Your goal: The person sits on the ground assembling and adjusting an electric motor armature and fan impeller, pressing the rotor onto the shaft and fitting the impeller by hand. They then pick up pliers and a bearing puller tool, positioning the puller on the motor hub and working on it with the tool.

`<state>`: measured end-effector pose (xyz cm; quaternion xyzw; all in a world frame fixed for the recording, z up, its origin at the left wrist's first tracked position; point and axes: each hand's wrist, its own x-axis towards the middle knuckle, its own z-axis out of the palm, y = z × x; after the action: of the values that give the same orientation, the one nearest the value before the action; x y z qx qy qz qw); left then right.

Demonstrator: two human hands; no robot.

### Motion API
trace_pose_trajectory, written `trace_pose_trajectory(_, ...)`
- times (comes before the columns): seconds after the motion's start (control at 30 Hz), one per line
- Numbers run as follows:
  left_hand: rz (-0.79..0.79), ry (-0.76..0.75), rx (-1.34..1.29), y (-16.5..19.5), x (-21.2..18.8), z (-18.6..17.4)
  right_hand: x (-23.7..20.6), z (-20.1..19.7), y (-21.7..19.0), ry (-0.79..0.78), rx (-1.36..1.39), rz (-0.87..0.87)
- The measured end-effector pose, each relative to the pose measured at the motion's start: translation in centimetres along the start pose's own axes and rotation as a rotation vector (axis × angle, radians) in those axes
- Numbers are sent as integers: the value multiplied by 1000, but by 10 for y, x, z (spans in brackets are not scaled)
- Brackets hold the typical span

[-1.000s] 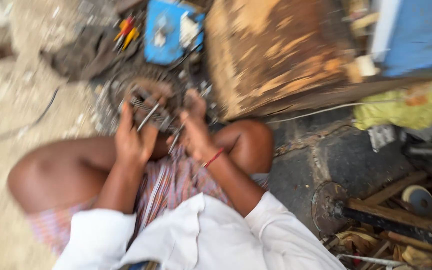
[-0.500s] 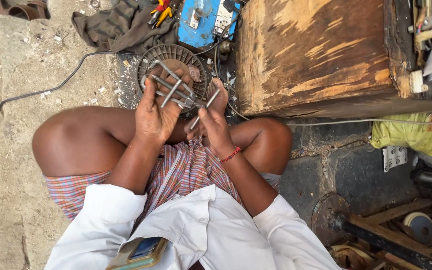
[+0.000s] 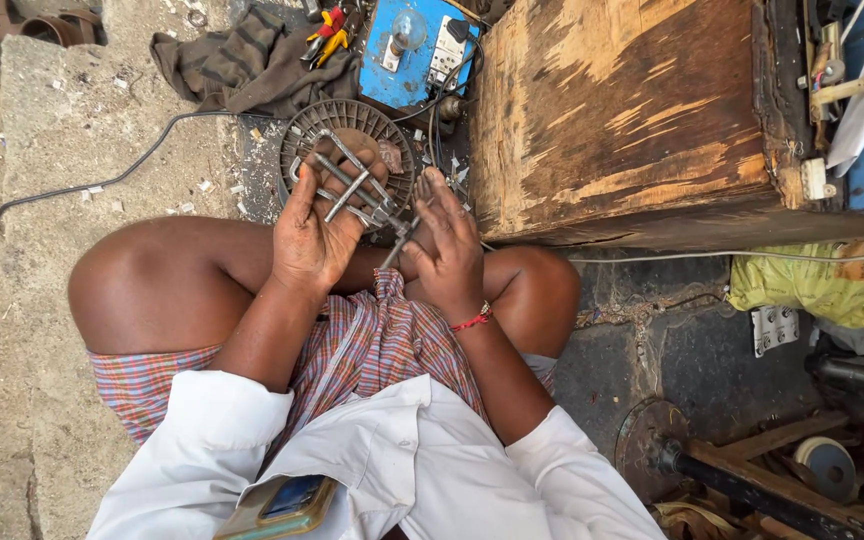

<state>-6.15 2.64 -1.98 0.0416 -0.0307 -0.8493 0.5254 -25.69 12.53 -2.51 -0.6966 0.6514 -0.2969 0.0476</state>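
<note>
I sit cross-legged on the ground. My left hand (image 3: 314, 232) grips a metal gear puller (image 3: 352, 190) with several steel arms, held above a round ribbed fan motor housing (image 3: 304, 135) on the floor. My right hand (image 3: 447, 245), with a red thread at the wrist, pinches the puller's threaded centre screw (image 3: 399, 238) between its fingers. Both hands meet just above my knees, over a checked cloth (image 3: 382, 330).
A large worn wooden box (image 3: 632, 120) stands right of my hands. A blue test board (image 3: 402, 55) with a bulb lies beyond the housing, beside pliers (image 3: 327, 30) and a dark rag (image 3: 242, 60). A black cable (image 3: 72, 190) crosses the concrete at left. Scrap parts sit at lower right.
The view has steadied and tilted slightly. My hands stay together on the puller, with the right-hand fingers shifting along its screw.
</note>
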Motion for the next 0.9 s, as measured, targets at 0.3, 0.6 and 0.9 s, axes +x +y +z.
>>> trace_pose_trajectory(0.3, -10, 6, 10, 2, -1, 3, -5, -7, -17, 25, 279, 261)
trace_pose_trajectory(0.6, -22, -12, 3, 1, -3, 3, -10, 4, 9, -36, 202, 196)
trace_pose_trajectory(0.9, -22, 19, -13, 1, -1, 1, -5, -6, -10, 109, 151, 129)
